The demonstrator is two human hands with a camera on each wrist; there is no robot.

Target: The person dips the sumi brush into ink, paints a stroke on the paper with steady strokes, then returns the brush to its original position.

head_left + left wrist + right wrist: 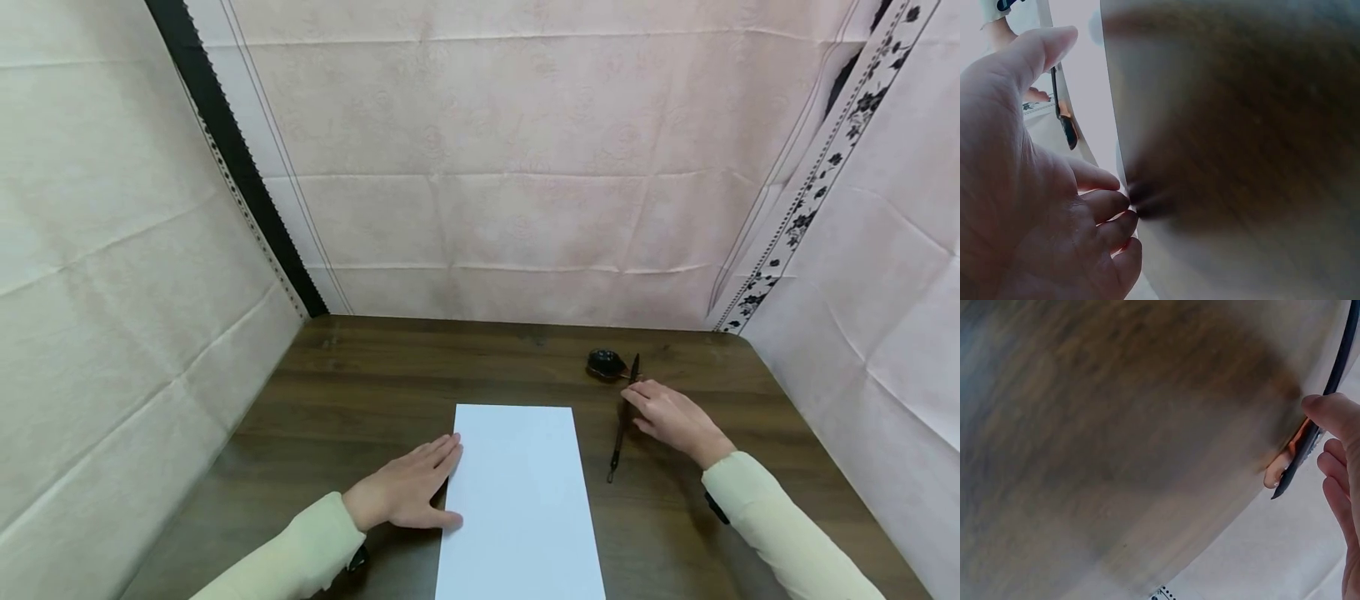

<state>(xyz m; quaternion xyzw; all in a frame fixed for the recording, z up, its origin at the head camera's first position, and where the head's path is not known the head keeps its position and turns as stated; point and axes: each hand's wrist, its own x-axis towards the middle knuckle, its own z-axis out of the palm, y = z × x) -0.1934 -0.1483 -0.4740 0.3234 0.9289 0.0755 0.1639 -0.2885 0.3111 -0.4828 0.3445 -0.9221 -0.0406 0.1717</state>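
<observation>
My left hand (408,492) lies flat with fingers straight, its fingertips and thumb tip on the left edge of a white sheet of paper (517,500). To the right of the sheet, my right hand (671,417) pinches a dark calligraphy brush (621,433) around its handle. The brush's black tip points away from me, and a small hanging loop sits at the near end. Right beside the tip is a small black ink dish (604,363) with dark, glossy contents. In the right wrist view, the thumb presses against the brush (1335,369), whose tip overlaps the dish (1279,469).
A brown wood-grain table (360,367) carries everything. Pale creased cloth (510,167) hangs behind it and on both sides. The right cloth has a black floral border (806,208); a black strip (240,158) runs along the left corner.
</observation>
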